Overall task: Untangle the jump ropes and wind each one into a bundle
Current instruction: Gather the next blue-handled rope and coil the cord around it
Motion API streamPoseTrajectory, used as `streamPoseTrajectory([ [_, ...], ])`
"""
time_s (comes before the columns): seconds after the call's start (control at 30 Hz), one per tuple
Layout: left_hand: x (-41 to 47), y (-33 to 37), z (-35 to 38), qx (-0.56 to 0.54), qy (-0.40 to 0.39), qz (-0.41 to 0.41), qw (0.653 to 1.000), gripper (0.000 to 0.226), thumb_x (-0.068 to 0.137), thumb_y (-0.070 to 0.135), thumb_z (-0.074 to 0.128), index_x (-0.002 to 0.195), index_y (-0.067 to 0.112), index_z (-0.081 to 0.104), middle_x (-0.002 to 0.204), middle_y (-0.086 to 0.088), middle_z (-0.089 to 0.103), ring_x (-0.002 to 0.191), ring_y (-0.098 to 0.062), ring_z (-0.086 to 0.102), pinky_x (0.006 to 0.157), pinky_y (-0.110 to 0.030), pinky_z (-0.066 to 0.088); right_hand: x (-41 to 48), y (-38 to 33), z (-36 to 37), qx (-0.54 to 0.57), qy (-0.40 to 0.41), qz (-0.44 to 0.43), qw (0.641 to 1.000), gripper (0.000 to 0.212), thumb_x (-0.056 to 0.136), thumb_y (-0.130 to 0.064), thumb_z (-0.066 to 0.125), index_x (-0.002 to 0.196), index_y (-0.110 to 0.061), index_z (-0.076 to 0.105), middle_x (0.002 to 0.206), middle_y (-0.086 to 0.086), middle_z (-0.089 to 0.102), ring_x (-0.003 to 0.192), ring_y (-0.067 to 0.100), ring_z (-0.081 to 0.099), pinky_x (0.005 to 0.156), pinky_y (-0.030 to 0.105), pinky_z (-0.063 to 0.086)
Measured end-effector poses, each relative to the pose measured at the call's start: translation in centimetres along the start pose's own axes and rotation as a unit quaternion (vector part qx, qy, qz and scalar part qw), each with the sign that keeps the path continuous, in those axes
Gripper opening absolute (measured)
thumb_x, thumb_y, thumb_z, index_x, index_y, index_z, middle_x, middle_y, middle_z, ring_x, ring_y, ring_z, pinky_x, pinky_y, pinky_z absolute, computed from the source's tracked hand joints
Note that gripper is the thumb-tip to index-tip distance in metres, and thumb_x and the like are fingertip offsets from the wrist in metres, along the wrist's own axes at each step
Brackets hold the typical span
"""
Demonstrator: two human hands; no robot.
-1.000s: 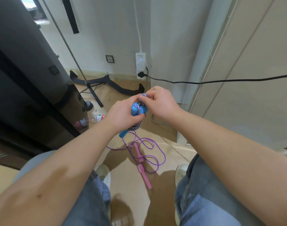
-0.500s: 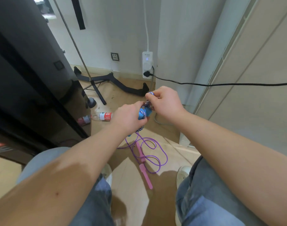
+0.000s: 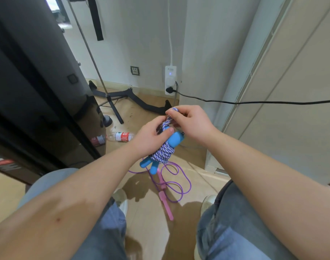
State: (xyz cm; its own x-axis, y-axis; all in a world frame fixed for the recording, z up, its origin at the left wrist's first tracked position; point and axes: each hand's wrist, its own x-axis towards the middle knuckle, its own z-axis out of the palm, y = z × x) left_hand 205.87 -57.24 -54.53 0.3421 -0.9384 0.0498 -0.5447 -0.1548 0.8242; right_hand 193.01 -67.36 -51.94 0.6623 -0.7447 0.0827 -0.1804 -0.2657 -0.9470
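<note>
Blue jump rope (image 3: 165,153), cord wound round its handles, sits mid-frame in the curled grip of the left hand (image 3: 151,136), the right hand (image 3: 191,121) pinching its cord end at 12 o'clock, while the purple jump rope (image 3: 176,182) lies looped on the floor (image 3: 147,231) at its 6 o'clock.

On my feed I see a white wall (image 3: 141,44) ahead, with a grey socket (image 3: 134,70) low down and a white power strip (image 3: 170,79) hanging beside it. A black cable (image 3: 254,102) runs from the strip off to the right. The floor (image 3: 147,231) is pale wood. A dark cabinet (image 3: 29,81) fills the left and beige panelled doors (image 3: 291,91) the right. A black tripod stand (image 3: 111,94) rests near the wall, and a plastic bottle (image 3: 120,136) lies by the cabinet.
</note>
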Motion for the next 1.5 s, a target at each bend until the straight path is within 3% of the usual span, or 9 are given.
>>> streamPoseTrajectory([
  [0.17,0.0,0.8,0.2,0.023,0.064,0.005,0.998,0.014,0.097,0.037,0.056,0.109,0.033,0.062,0.089,0.014,0.066,0.081,0.003,0.059,0.065,-0.008,0.041,0.5,0.0,-0.5,-0.016,0.079,0.063,0.995,0.035,0.096,-0.035,0.06,0.082,-0.006,0.074,0.067,-0.001,0.061,0.065,0.013,0.051,0.065,0.033,0.049],
  [0.27,0.2,0.7,0.3,0.049,0.073,0.001,0.996,0.015,0.1,0.037,0.049,0.106,0.031,0.061,0.079,0.015,0.058,0.073,0.001,0.053,0.062,-0.015,0.037,0.8,0.0,-0.5,-0.004,0.081,0.114,0.99,0.035,0.093,-0.035,0.062,0.079,-0.005,0.075,0.063,-0.003,0.063,0.066,0.014,0.053,0.072,0.043,0.055],
  [0.43,0.5,1.0,0.8,0.042,0.066,-0.02,0.997,0.021,0.102,0.039,0.044,0.109,0.031,0.062,0.082,0.013,0.059,0.077,-0.004,0.055,0.064,-0.021,0.039,1.2,-0.1,-1.2,0.035,0.118,0.163,0.979,0.029,0.094,-0.034,0.064,0.083,-0.01,0.075,0.07,0.0,0.065,0.071,0.017,0.052,0.066,0.033,0.044],
  [0.67,-0.1,0.2,0.4,-0.009,0.034,-0.031,0.999,0.011,0.1,0.036,0.05,0.102,0.036,0.061,0.082,0.013,0.06,0.075,-0.004,0.055,0.069,-0.025,0.042,0.7,-0.1,-1.7,-0.098,0.052,0.057,0.992,0.036,0.095,-0.038,0.058,0.079,-0.009,0.074,0.066,0.002,0.063,0.06,0.012,0.047,0.061,0.029,0.04],
  [0.97,0.8,2.2,-0.3,-0.067,0.059,-0.036,0.995,0.014,0.096,0.031,0.062,0.088,0.022,0.07,0.081,0.004,0.072,0.074,-0.006,0.068,0.078,-0.031,0.057,0.6,-1.0,-2.4,-0.041,-0.025,-0.011,0.999,0.017,0.094,-0.022,0.065,0.09,-0.007,0.073,0.067,-0.005,0.067,0.059,0.003,0.058,0.057,0.013,0.044],
  [1.13,0.9,3.6,-0.7,-0.039,0.134,-0.064,0.988,0.014,0.094,0.028,0.059,0.085,0.017,0.062,0.069,0.01,0.057,0.061,-0.008,0.051,0.053,-0.016,0.039,1.0,-0.9,-2.4,-0.05,-0.015,-0.015,0.999,0.02,0.086,-0.029,0.074,0.105,-0.023,0.071,0.088,-0.004,0.073,0.08,0.008,0.066,0.08,0.028,0.052],
  [1.27,0.3,4.2,-1.0,-0.043,0.144,-0.056,0.987,0.008,0.09,0.026,0.066,0.086,0.019,0.064,0.076,0.008,0.062,0.069,-0.011,0.058,0.068,-0.029,0.052,0.2,-1.7,-2.4,-0.009,-0.031,-0.001,0.999,0.016,0.09,-0.022,0.069,0.104,-0.017,0.072,0.09,0.0,0.077,0.08,0.007,0.067,0.075,0.027,0.053],
  [1.43,-1.0,5.5,-1.7,-0.065,0.103,-0.05,0.991,0.004,0.091,0.022,0.069,0.094,0.022,0.072,0.088,0.007,0.073,0.084,-0.008,0.071,0.082,-0.031,0.06,0.0,-3.0,-2.6,-0.028,-0.066,0.0,0.997,0.009,0.088,-0.026,0.071,0.094,-0.022,0.075,0.084,-0.008,0.078,0.081,0.006,0.068,0.089,0.039,0.055],
  [1.5,-1.0,5.7,-2.2,-0.075,0.085,-0.062,0.992,0.013,0.095,0.019,0.063,0.099,0.025,0.074,0.093,0.006,0.075,0.091,-0.01,0.071,0.085,-0.032,0.06,0.2,-3.5,-2.7,-0.038,-0.075,0.005,0.996,0.016,0.087,-0.034,0.073,0.098,-0.022,0.076,0.084,-0.01,0.077,0.078,0.0,0.066,0.084,0.031,0.057],
])
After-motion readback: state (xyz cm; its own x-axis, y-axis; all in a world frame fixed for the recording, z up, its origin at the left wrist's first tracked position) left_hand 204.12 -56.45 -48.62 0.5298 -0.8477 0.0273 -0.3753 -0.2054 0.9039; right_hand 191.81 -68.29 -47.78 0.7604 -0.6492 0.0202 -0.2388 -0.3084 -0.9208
